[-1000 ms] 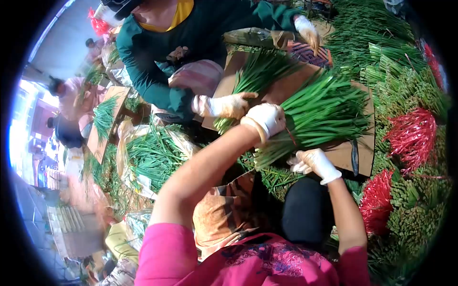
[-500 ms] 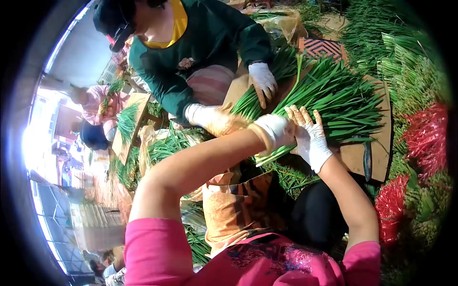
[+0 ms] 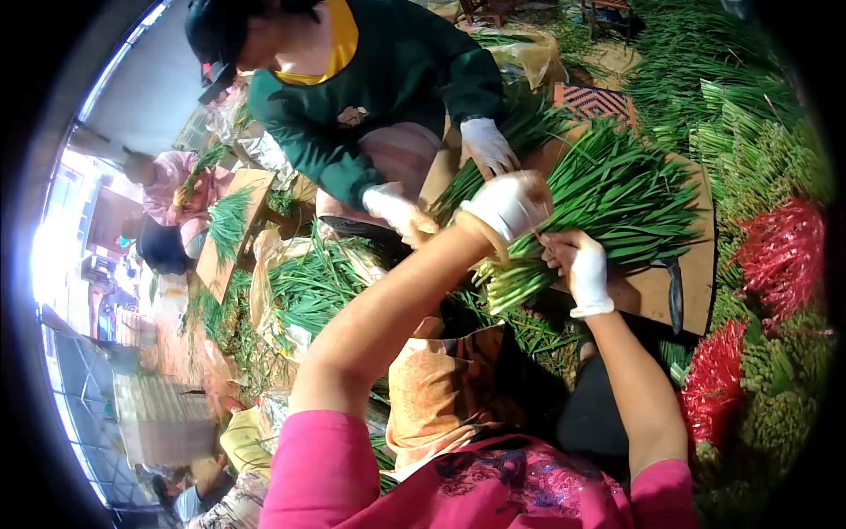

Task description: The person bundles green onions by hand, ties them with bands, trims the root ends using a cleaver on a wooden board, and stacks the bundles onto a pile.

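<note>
A large bundle of long green leaves (image 3: 617,198) lies on a brown board (image 3: 701,220), with its pale stem ends toward the lower left. My left hand (image 3: 511,204), in a white glove with a bangle at the wrist, is closed over the stem part; its fingertips are hidden. My right hand (image 3: 577,264), also white-gloved, has its fingers pinched together at the near side of the stems. A thin strand seems to run between my hands, too small to make out clearly.
Opposite, a person in a green top (image 3: 388,70) has gloved hands by a smaller leaf bunch (image 3: 458,189). A dark strap (image 3: 676,295) hangs over the board's near edge. Red ties (image 3: 716,383) lie at right, and another person (image 3: 176,189) sits at left.
My right hand has gone from spread flat on the leaves to pinched lower by the stems. My left hand has moved slightly up. The stem ends now show more fully.
</note>
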Demonstrator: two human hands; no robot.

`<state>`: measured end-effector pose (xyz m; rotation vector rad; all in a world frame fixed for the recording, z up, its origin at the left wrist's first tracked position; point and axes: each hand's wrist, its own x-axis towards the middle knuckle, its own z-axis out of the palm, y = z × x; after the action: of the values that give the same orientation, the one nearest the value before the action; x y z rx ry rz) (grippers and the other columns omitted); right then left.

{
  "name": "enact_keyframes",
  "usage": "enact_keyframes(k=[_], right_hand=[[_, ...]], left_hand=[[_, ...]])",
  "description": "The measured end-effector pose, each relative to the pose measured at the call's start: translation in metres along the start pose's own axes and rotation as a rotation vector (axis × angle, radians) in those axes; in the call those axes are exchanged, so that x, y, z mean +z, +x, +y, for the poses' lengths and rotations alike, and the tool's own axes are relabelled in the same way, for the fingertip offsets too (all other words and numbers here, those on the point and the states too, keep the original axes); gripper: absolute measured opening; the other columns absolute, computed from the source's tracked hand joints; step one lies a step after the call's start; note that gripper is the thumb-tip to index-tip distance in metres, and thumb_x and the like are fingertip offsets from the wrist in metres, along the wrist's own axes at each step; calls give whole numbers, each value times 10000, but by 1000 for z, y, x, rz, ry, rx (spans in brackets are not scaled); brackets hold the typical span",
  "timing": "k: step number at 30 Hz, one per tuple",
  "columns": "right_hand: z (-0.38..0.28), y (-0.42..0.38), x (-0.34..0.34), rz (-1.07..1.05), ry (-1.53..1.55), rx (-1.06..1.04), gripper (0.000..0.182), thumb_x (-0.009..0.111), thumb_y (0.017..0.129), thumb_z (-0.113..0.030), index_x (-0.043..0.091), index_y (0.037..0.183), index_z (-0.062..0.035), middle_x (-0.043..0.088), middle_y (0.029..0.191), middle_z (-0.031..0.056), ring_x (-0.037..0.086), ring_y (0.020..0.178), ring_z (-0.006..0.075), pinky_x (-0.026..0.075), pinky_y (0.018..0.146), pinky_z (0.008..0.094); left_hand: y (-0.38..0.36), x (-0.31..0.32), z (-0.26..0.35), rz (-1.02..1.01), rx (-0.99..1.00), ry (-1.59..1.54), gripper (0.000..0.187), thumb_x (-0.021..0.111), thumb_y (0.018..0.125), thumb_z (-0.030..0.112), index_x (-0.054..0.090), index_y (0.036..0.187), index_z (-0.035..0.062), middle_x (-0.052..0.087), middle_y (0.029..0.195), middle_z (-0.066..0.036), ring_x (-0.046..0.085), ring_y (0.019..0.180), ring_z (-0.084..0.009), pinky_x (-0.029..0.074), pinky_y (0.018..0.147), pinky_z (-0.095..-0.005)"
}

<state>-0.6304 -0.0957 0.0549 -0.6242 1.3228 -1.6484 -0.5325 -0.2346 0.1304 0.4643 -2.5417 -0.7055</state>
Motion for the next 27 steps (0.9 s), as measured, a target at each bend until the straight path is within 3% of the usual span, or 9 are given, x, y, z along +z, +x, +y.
enact_keyframes(k=[2,4,5,8,10,14,18,22,27], right_hand=[[-2,-25,-1,183,-55,148,82,580,842,-72,591,821,7,612,686,69,528,550,79,371,463,187],[19,-53,-14,304,108,142,119,599,862,-114,537,827,-18,586,734,59,512,554,85,351,470,179],[33,-69,-25,345,236,155,115,598,867,-134,540,861,-35,589,769,52,519,607,81,362,508,192],[74,-105,-63,584,380,384,146,611,870,-205,550,958,-106,580,866,2,518,787,82,391,637,252],[75,-114,-71,661,486,400,147,622,860,-241,565,964,-155,557,866,-40,507,836,109,400,701,311],[77,-97,-88,624,669,435,161,529,896,-179,559,1050,-139,580,1025,18,536,928,189,432,850,360],[70,-104,-91,282,731,438,245,459,863,-111,565,1071,-36,588,1081,88,540,1017,239,439,878,365],[82,-133,-79,267,364,212,327,517,744,-14,546,1068,18,612,985,78,573,929,203,449,845,323],[12,-123,-58,178,130,-1,244,503,749,8,589,977,19,618,963,56,586,836,136,473,751,243]], left_hand=[[6,-12,-4,-46,-268,-259,345,626,834,239,567,1035,-35,640,930,-180,626,840,-228,483,729,-301],[-4,15,-22,-62,-119,-54,719,644,809,424,397,1253,-84,581,1082,-252,573,1020,-295,448,845,-330],[-9,31,-23,-331,-352,-84,994,616,760,577,197,1348,-106,505,1194,-290,490,1140,-353,400,927,-357],[-21,48,28,-794,-620,-17,1260,608,638,725,-26,1397,-55,413,1313,-273,410,1233,-356,342,999,-337],[-17,74,27,-754,-669,-120,1348,666,579,716,-101,1396,-32,396,1341,-248,389,1262,-320,312,1025,-325],[-6,101,23,-668,-770,-381,1348,748,555,627,-97,1415,23,426,1339,-189,392,1265,-277,312,1030,-306],[-54,99,25,-541,-426,-725,1081,750,678,392,56,1427,39,413,1349,-148,360,1272,-249,263,1062,-350],[-132,126,25,-179,-425,-1351,1073,825,634,168,118,1431,48,344,1396,-91,318,1285,-195,246,1064,-341],[-109,63,74,50,-317,-1458,1045,823,625,201,170,1426,44,366,1378,-100,361,1256,-207,285,1046,-346]])
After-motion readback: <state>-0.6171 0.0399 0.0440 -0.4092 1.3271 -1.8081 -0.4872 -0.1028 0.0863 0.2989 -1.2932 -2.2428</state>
